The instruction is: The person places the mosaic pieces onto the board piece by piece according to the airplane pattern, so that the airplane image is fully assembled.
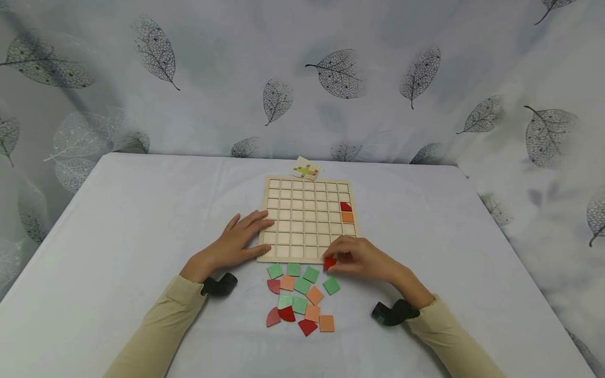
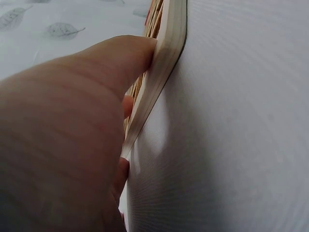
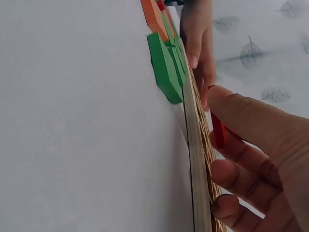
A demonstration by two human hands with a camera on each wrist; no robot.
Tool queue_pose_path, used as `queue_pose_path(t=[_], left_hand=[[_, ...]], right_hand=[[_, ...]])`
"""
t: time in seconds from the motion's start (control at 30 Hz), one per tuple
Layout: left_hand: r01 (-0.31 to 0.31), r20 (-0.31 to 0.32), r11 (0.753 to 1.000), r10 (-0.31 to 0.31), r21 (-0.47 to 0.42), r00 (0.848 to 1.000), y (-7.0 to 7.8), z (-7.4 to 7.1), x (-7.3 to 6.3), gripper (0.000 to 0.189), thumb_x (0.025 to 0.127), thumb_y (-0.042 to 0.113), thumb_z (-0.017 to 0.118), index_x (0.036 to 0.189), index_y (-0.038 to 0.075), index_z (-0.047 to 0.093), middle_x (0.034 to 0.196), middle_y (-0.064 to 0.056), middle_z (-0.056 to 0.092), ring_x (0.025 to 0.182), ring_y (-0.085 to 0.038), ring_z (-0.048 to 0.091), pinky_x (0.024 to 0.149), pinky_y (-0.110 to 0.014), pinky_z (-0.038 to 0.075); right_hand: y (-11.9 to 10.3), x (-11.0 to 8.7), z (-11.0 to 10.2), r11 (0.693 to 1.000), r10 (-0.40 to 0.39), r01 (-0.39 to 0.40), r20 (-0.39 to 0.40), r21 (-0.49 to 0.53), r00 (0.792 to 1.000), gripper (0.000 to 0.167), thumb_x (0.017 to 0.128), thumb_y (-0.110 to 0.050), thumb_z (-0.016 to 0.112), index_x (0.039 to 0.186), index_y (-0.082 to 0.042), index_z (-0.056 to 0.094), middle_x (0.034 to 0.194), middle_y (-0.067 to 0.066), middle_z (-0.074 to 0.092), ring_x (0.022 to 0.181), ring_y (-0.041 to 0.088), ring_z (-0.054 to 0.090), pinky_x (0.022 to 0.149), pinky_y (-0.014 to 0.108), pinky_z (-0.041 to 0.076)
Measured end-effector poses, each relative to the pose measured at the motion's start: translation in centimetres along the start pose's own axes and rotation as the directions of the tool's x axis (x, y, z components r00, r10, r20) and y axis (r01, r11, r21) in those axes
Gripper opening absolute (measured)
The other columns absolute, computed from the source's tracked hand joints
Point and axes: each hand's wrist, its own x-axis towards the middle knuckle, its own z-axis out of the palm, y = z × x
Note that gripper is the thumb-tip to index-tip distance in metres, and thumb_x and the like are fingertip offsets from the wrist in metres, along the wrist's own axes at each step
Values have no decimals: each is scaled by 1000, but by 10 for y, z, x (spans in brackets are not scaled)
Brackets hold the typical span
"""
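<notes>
A wooden grid board (image 1: 296, 259) lies flat on the table. In its right column sit a red quarter-circle tile (image 1: 346, 206) and, just below, an orange square tile (image 1: 347, 217). My left hand (image 1: 236, 242) rests with spread, straight fingers on the board's left edge; the left wrist view shows the thumb against the frame's side (image 2: 166, 58). At the near right corner my right hand (image 1: 366, 258) pinches a red tile (image 3: 218, 129) between thumb and fingers, held over the board's edge. The fingers cover part of this tile in the head view.
Loose green square tiles (image 1: 302, 285), orange square tiles (image 1: 326, 323) and red quarter-circle tiles (image 1: 308, 327) lie in front of the board. A small pattern card (image 1: 305, 168) is behind it. The white table (image 1: 142, 220) meets a leaf-print cloth (image 1: 212, 105) at the back.
</notes>
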Motion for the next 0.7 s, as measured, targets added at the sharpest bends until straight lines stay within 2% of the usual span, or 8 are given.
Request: queue_pose_path(t=[0.4,0.7], left_hand=[[-13,1,1000,13,15,1000,-4,2,0,60,93,35,65,145,12,45,157,-10,30,147,-33,22,116,-59,5],[-12,-1,1000,12,17,1000,-3,2,0,60,93,35,64,145,12,45,157,-11,30,146,-34,22,116,-60,5]], right_hand=[[11,-6,-11,994,103,-106,-94,-24,990,28,82,-12,79,108,-6,72,101,1,67,71,14,52,60,24,45],[21,-8,-16,994,84,-93,-151,-50,985,28,81,-6,79,108,-3,70,94,1,65,72,8,52,61,24,47]])
